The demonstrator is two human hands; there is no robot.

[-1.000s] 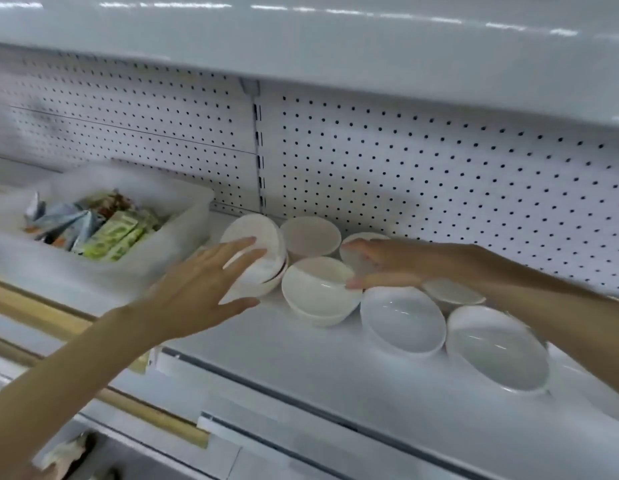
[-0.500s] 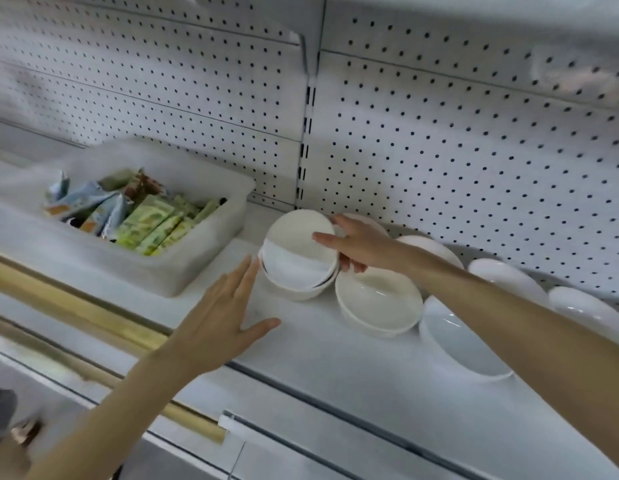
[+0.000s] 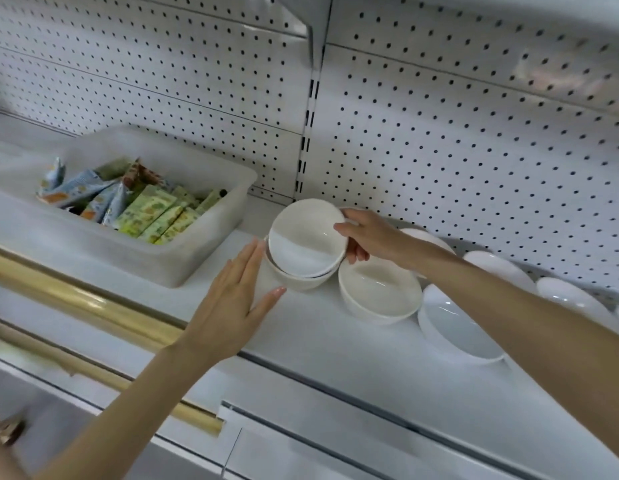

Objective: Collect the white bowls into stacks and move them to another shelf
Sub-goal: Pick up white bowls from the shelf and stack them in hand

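The top bowl [image 3: 303, 237] sits tilted, its open mouth tipped toward the near left, nested loosely in the stack [image 3: 297, 280] of white bowls near the back of the shelf [image 3: 336, 344]. The right hand [image 3: 367, 237] grips this bowl at its right rim, thumb over the edge and fingers curled underneath against the outer wall. The right forearm reaches in from the lower right, passing over the other bowls.

The left hand [image 3: 237, 299] is flat and holds nothing, with fingers straight and close together and the thumb spread out to the side. Its palm faces the left side of the stack, fingertips right at the bowls' wall; I cannot tell whether they actually touch. The left forearm comes up from the lower left.

Just to the right of the stack stands a single bowl [image 3: 379, 294], upright, and beside that a wider bowl [image 3: 457, 327]. More bowls [image 3: 498, 268] lie behind the right arm, along the pegboard [image 3: 457, 150].

To the left of the stack, a translucent plastic bin [image 3: 204, 258] holds snack packets [image 3: 145, 209]. A gold rail [image 3: 76, 299] runs along the shelf's front edge at the left.
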